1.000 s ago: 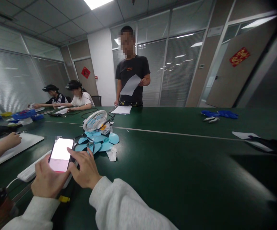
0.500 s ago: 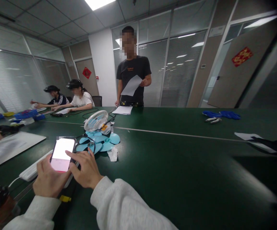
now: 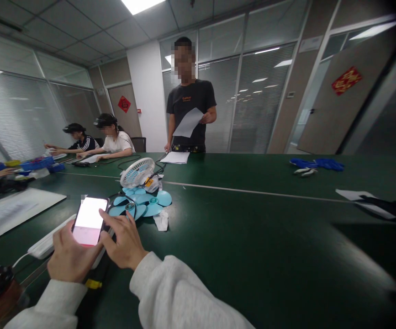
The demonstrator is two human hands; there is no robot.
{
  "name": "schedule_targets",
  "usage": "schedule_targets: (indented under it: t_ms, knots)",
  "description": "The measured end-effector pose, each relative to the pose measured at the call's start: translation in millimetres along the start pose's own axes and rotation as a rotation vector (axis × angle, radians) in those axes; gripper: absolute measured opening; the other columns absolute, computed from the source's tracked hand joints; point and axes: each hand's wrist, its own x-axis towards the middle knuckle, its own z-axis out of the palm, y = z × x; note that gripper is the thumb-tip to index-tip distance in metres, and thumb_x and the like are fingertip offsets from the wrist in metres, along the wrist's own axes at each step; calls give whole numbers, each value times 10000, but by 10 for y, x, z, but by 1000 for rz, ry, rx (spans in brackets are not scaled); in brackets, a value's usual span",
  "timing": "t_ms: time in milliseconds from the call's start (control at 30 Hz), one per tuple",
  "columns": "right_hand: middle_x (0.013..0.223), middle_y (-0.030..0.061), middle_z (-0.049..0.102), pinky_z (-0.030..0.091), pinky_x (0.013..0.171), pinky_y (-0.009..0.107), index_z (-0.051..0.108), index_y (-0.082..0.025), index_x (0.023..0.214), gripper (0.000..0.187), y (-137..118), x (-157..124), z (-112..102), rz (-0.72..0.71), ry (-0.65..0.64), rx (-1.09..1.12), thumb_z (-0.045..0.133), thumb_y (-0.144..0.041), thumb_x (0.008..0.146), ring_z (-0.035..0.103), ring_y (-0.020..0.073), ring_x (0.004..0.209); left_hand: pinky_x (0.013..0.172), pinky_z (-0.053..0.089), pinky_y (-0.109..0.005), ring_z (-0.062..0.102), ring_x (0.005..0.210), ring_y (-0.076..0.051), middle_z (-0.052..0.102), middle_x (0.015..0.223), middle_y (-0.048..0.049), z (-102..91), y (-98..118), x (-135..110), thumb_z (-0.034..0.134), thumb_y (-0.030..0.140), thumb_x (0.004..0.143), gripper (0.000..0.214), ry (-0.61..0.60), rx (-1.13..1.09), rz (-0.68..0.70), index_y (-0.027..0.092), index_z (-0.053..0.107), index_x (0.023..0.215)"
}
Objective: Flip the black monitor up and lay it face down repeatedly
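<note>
A smartphone [image 3: 88, 220] with a bright white and pink screen is gripped in my left hand [image 3: 68, 256], fingers wrapped round its lower left side. My right hand [image 3: 124, 240] is beside the phone, its index finger reaching over the right edge of the screen and the other fingers partly bent; it holds nothing. Just beyond the phone lie light blue fan blades [image 3: 143, 203] and a white fan housing [image 3: 138, 172]. A crumpled piece of white paper [image 3: 161, 221] sits by the blades. Under and behind my left hand runs a white power strip [image 3: 45, 242].
On the left, papers lie on a white board [image 3: 26, 208], with blue trays [image 3: 36, 163] beyond. Across the table, a person [image 3: 191, 109] stands holding a sheet; two others sit at the far left. Blue gloves [image 3: 328, 164] and pliers [image 3: 305, 172] lie far right.
My right index finger has shifted slightly to the right and up on the phone screen. At the left edge, another person's hand has moved back from the papers toward the trays.
</note>
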Motion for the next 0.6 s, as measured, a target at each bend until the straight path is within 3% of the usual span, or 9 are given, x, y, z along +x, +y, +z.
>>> schedule_targets:
  t_ms: [200,600]
  knots:
    - [1113,-42,636,117,1167,381,480,-356,1362,448,9,-4,4,-11,-12,-17,501,-278,921,492,112,1125,693,540,-453,592,1070,-395,447,1333,-174,-7,3,-4,570,655,682,915,-17,16,-16,199,272,1417]
    - [1199,-31,617,133,1169,379,344,-323,1456,556,17,-3,26,2,1,-11,489,-274,922,484,122,1144,817,525,-536,549,1137,-420,446,1341,-178,-1,20,-1,609,635,653,954,-2,-64,-17,182,287,1428]
